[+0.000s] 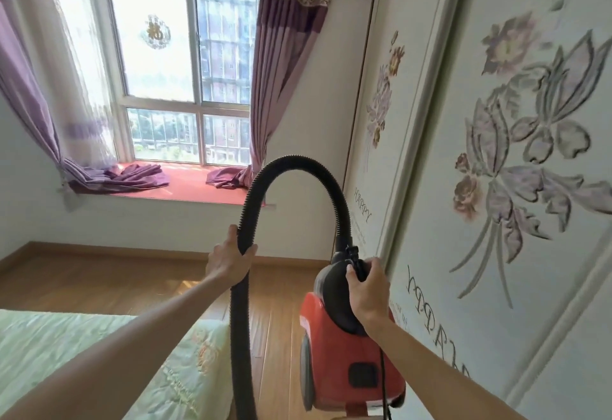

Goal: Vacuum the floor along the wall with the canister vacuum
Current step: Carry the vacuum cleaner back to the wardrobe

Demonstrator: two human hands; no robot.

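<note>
- Red plastic is what you are carrying: the vacuum (344, 353) is hanging from your right hand (367, 287), whose fingers and thumb are curling round the black handle on top. It is sitting close beside the flowered panel (496, 188) on your right.
- Your left hand (228, 260) is wrapping round the black hose (291, 168), thumb on one side and fingers on the other. It is gripping just below the high arch the hose is making out of the vacuum's front.
- Below that grip the hose is dropping past the corner of the bed (99, 353) and running out of the bottom of the view. You are not seeing the nozzle, so whether it is touching the wooden floor (132, 280) cannot be told.
- The vacuum's underside is also lying out of view, but the machine appears to be hanging above the floor, not standing on it.
- Judging by this, you are bringing the machine into the gap between bed and panel; no cleaning stroke seems to be under way.
- The next move is likely calling for setting the vacuum down on the floor, sliding a hand toward the nozzle end, and guiding it along the foot of the wall.
- The black cord (384, 383) is dangling beside your right wrist, so you may be needing to keep it from tangling as you lower the machine.
</note>
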